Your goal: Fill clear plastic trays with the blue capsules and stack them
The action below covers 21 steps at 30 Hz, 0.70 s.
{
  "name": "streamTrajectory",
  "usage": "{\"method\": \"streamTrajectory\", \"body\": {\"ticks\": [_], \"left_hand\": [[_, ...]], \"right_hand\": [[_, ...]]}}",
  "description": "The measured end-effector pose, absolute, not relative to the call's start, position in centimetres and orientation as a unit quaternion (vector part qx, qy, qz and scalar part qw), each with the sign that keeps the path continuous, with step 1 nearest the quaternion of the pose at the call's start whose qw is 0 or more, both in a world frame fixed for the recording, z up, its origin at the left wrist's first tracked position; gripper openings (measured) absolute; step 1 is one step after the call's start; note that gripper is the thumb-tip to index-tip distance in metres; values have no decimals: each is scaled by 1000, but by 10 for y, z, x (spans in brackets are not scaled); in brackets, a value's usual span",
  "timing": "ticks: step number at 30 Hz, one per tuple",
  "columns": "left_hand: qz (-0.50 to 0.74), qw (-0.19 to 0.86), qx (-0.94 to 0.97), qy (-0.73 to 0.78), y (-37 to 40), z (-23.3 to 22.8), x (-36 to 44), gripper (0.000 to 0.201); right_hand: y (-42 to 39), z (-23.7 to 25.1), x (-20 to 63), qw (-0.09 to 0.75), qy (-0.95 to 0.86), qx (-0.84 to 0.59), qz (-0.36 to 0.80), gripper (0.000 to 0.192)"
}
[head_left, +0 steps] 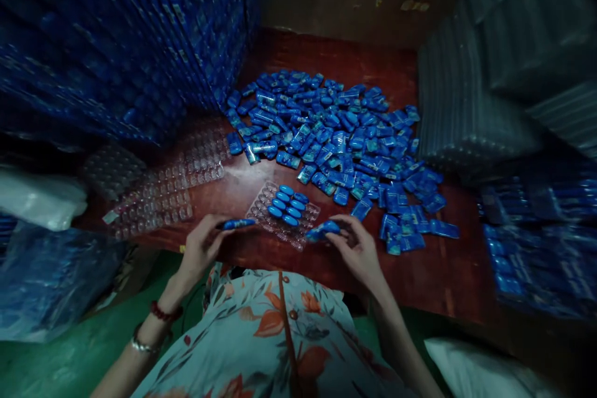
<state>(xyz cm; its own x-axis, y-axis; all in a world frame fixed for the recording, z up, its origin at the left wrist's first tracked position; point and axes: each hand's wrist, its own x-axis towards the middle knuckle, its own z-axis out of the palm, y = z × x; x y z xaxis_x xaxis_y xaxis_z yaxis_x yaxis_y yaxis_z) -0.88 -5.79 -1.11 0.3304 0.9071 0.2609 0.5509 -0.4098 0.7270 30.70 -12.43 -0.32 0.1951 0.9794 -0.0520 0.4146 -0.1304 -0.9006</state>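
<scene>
At your far left, tall stacks of blue-filled trays [153, 37] rise behind bare clear trays [168, 196] laid on the desk [252, 258]. Next, your left grip [203, 245] is pinched on a flat blue packet [237, 224], whose long axis runs roughly sideways, its free end pointing right toward the clear pocketed tray [298, 236]. That tray lies between your two hands, near the desk's front edge and set at a slant, with blue oval pieces [280, 204] in its middle pockets, their long axes running mostly sideways and dipping slightly to the right. Beyond it, a loose heap of blue packets [326, 130] spreads back and to the right. Your right grip [357, 249] is closed around a second packet [323, 231], which slants down leftward and overlaps the tray's right edge in this view; you cannot tell whether they touch. This right hand is also nearer the heap. Farther right stand stacks of grey trays [457, 87].
</scene>
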Motion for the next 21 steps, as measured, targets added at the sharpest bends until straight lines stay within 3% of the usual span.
{"method": "streamTrajectory", "body": {"ticks": [3,7,15,21], "left_hand": [[332,260,815,397,-68,-21,9,21],[301,198,878,316,-55,-34,30,32],[108,97,963,227,-48,-15,42,28],[26,89,976,196,-47,-4,57,17]], "right_hand": [[-135,-12,269,398,-606,-615,310,19],[-135,-34,251,371,-718,-563,174,29],[-115,1,255,66,-821,-561,81,36],[-103,20,242,-32,-823,-561,87,32]]}}
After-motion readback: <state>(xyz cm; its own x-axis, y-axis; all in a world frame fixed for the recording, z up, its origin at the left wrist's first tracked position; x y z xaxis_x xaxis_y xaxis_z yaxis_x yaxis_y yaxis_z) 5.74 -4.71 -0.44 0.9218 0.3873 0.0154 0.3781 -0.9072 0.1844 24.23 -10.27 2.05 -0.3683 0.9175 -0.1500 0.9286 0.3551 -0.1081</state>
